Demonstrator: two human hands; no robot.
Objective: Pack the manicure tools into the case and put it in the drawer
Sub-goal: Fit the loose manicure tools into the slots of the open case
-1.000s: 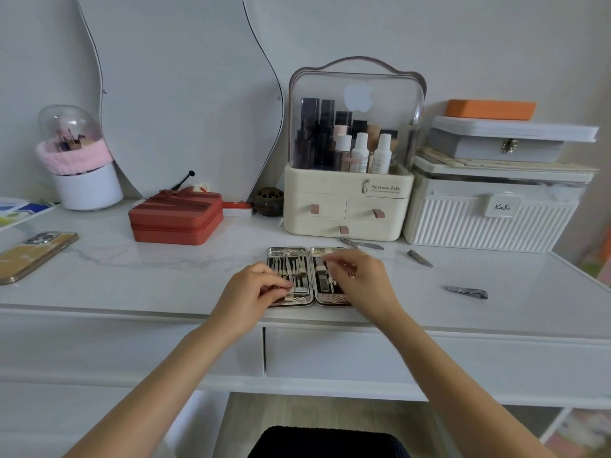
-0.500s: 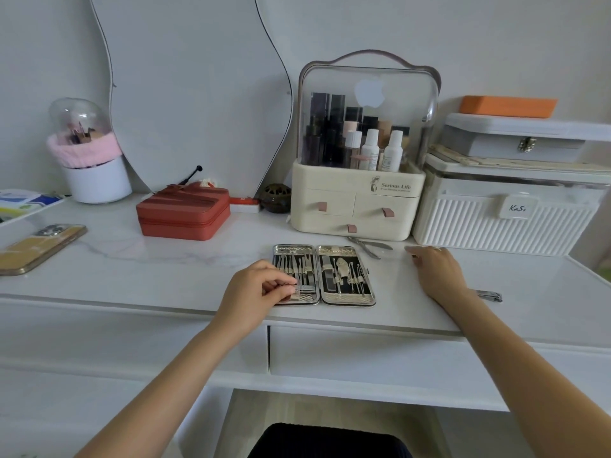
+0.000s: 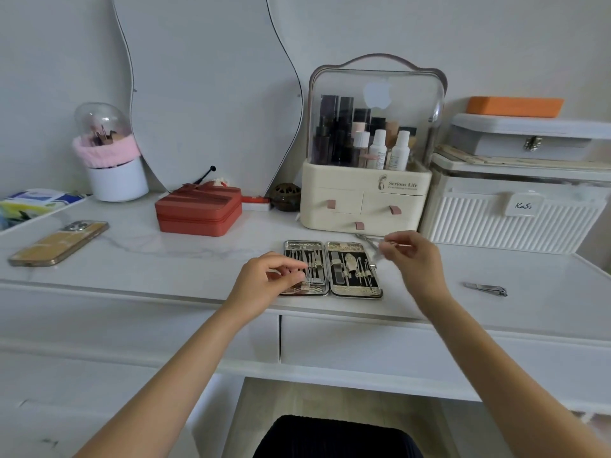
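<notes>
right fingertips pinch a thin metal tool, blurred; we cannot tell which tool it is. the right hand hangs above the table just past the far right corner of the case. left fingers are curled over the near left edge of the case, the thumb and a finger closing on something small there; whether they pinch a tool or only steady the case we cannot tell. the left hand covers part of the left half.

case position: open flat on the table, close to the near edge, in front of the cream organizer and above the closed drawer.

risks, our judgement:
- the pinched tool is slim and held only at the tips; a loose pinch could drop it on the table or onto the tools already seated.
- pushing it under a strap at an angle could lift a neighbour out of its loop.
- the case lies near the table's edge; a push toward us could slide it off.
- scissors just beyond the case and the nail clipper well to the right are still outside; closing the case now would leave them behind.

orientation: each half has its long axis running near to far, the hinge between them likewise; the seated tools lie along that axis. the held tool seems to slant from far right toward near left, tip toward the case, though blur makes this uncertain.
</notes>
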